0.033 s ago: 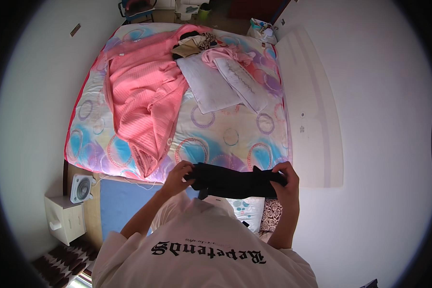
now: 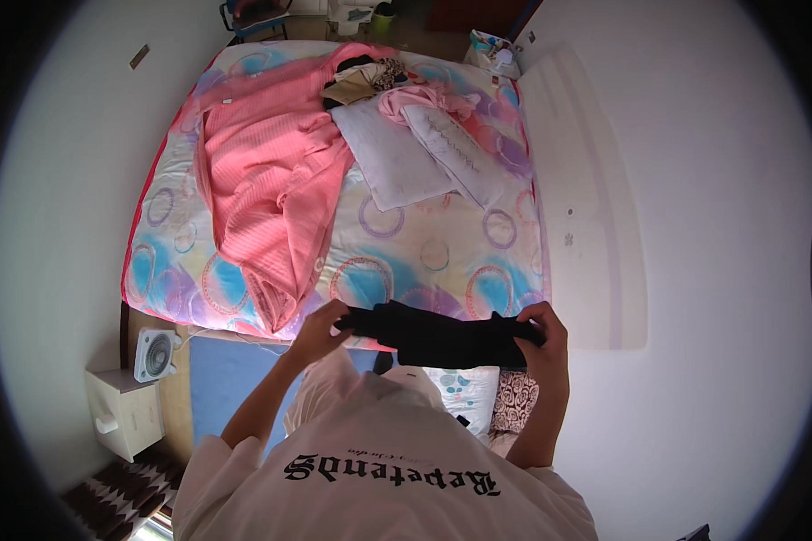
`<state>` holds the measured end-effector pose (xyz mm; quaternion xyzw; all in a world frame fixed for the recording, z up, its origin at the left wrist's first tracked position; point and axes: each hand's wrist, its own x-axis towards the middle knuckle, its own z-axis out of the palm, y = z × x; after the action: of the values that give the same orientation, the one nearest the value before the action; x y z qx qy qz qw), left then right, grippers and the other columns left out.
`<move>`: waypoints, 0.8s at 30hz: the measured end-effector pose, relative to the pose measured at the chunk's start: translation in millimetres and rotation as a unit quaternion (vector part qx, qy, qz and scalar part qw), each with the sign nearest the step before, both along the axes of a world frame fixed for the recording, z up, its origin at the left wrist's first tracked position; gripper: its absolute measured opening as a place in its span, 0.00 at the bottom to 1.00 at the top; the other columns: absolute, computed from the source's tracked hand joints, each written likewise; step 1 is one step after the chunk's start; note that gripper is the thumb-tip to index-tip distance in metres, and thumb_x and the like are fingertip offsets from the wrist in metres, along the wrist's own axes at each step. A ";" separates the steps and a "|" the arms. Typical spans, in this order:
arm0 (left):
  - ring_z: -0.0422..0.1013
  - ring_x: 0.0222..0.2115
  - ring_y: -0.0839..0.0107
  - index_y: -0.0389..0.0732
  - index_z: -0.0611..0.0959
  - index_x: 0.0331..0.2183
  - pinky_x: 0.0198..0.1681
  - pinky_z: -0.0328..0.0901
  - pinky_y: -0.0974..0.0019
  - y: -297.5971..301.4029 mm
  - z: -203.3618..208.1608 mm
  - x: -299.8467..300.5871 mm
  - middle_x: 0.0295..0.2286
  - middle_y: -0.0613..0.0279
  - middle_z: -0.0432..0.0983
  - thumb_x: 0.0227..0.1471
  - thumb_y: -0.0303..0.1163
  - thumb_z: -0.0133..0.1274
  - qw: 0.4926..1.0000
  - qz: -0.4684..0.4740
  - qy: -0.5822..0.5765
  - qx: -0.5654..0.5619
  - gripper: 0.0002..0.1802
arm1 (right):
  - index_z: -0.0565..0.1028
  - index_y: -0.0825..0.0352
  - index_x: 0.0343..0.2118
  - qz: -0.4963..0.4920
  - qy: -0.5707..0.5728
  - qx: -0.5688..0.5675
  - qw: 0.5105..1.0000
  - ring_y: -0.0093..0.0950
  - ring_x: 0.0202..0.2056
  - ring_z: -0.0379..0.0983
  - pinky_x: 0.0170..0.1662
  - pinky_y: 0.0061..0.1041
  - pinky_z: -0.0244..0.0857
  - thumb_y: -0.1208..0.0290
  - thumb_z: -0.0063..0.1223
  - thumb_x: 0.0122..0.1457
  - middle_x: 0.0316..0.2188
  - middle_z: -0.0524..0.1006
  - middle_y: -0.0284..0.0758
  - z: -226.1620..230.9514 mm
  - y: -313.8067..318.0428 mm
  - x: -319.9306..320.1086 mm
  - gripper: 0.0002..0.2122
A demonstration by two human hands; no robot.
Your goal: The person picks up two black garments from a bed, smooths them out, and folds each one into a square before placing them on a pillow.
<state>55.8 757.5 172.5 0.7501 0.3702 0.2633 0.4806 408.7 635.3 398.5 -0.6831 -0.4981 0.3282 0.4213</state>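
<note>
A black cloth garment (image 2: 442, 336) is stretched sideways in front of my body, over the near edge of the bed. Its exact kind cannot be made out. At its left end, my left hand (image 2: 320, 332) pinches a narrow part of it between thumb and fingers. My right hand (image 2: 546, 340) grips the other end, thumb on the near side. The cloth hangs in a folded band between the two hands. Just beyond it lies the patterned mattress (image 2: 433, 257), with a pink quilted blanket (image 2: 271, 180) spread over its left half.
Two pale pillows (image 2: 392, 158) and a pile of clothes (image 2: 356, 86) lie toward the far side of the bed. A small white fan (image 2: 156, 353) stands on a bedside cabinet (image 2: 126, 419) at left. A blue mat (image 2: 235, 383) lies below. The white wall (image 2: 713, 225) rises on the right.
My left hand has shifted a little to the left, and the right hand slightly right. The black garment's left end is drawn out longer and thinner.
</note>
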 end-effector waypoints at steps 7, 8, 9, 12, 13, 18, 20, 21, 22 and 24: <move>0.75 0.35 0.63 0.34 0.75 0.39 0.40 0.69 0.67 64.4 53.1 -34.9 0.34 0.55 0.75 0.47 0.09 0.53 0.998 0.030 -0.036 0.039 0.16 | 0.76 0.70 0.40 0.058 -0.159 -0.005 0.986 0.26 0.33 0.79 0.39 0.25 0.72 0.91 0.58 0.48 0.32 0.80 0.37 -13.3 31.0 20.1 0.16; 0.74 0.34 0.64 0.34 0.74 0.39 0.39 0.68 0.67 71.3 63.2 -35.4 0.34 0.55 0.75 0.47 0.08 0.52 0.997 0.036 -0.064 0.031 0.16 | 0.77 0.70 0.40 0.038 -0.166 0.005 0.985 0.28 0.32 0.79 0.38 0.26 0.72 0.91 0.58 0.48 0.33 0.81 0.37 -7.6 35.1 19.2 0.15; 0.74 0.33 0.64 0.34 0.73 0.39 0.38 0.67 0.67 77.0 75.1 -34.9 0.34 0.55 0.74 0.47 0.08 0.51 0.995 0.043 -0.093 0.022 0.17 | 0.78 0.70 0.41 0.017 -0.173 0.016 0.985 0.29 0.32 0.80 0.38 0.27 0.73 0.91 0.58 0.49 0.33 0.81 0.38 -5.0 38.7 19.1 0.15; 0.72 0.33 0.56 0.34 0.73 0.39 0.40 0.67 0.65 95.8 111.3 -25.1 0.33 0.51 0.71 0.45 0.09 0.46 0.992 0.020 -0.079 0.091 0.18 | 0.78 0.71 0.41 -0.004 -0.165 0.045 0.985 0.32 0.34 0.81 0.40 0.26 0.73 0.88 0.57 0.53 0.33 0.81 0.40 -5.4 49.4 26.4 0.12; 0.72 0.34 0.52 0.34 0.73 0.39 0.41 0.67 0.64 101.2 118.6 -24.1 0.33 0.49 0.70 0.44 0.10 0.44 0.986 0.012 -0.065 0.150 0.18 | 0.78 0.71 0.41 0.013 -0.181 0.025 0.983 0.33 0.35 0.81 0.40 0.26 0.73 0.87 0.57 0.54 0.33 0.81 0.41 -8.7 56.2 29.3 0.12; 0.73 0.34 0.54 0.33 0.74 0.40 0.42 0.67 0.64 116.7 156.9 -19.6 0.32 0.48 0.71 0.45 0.11 0.42 0.985 0.006 -0.033 0.171 0.18 | 0.74 0.70 0.42 -0.054 -0.182 0.100 0.977 0.32 0.31 0.79 0.38 0.26 0.71 0.87 0.56 0.54 0.31 0.80 0.40 -7.2 62.5 33.0 0.13; 0.73 0.33 0.59 0.34 0.74 0.41 0.42 0.68 0.65 128.0 163.9 -27.0 0.32 0.50 0.73 0.48 0.11 0.42 0.992 0.004 -0.041 0.121 0.17 | 0.74 0.70 0.42 -0.061 -0.171 0.129 0.975 0.31 0.32 0.80 0.40 0.26 0.72 0.87 0.55 0.55 0.32 0.81 0.41 -1.1 68.6 35.4 0.12; 0.74 0.33 0.65 0.34 0.75 0.42 0.41 0.68 0.66 133.6 167.4 -29.5 0.31 0.52 0.74 0.51 0.12 0.41 0.996 0.003 -0.052 0.068 0.16 | 0.74 0.70 0.42 -0.062 -0.168 0.130 0.975 0.31 0.32 0.80 0.40 0.26 0.72 0.87 0.55 0.55 0.32 0.81 0.41 0.2 76.4 38.8 0.12; 0.73 0.34 0.72 0.34 0.76 0.45 0.42 0.69 0.68 137.3 171.8 -27.9 0.32 0.56 0.76 0.57 0.14 0.41 0.994 -0.021 -0.060 0.092 0.16 | 0.74 0.70 0.43 -0.060 -0.183 0.128 0.973 0.32 0.33 0.80 0.41 0.26 0.72 0.87 0.54 0.56 0.32 0.81 0.42 0.2 84.6 43.5 0.12; 0.75 0.36 0.71 0.34 0.76 0.47 0.43 0.69 0.68 142.3 175.0 -24.7 0.34 0.56 0.77 0.59 0.15 0.41 0.994 -0.033 -0.054 0.085 0.16 | 0.74 0.70 0.43 -0.050 -0.169 0.129 0.976 0.33 0.36 0.81 0.43 0.26 0.72 0.85 0.52 0.59 0.33 0.82 0.44 -2.3 97.0 49.9 0.10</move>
<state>31.1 899.7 347.5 0.7848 0.2954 0.3176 0.4426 458.6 732.3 396.3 -0.6926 -0.5655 0.1196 0.4315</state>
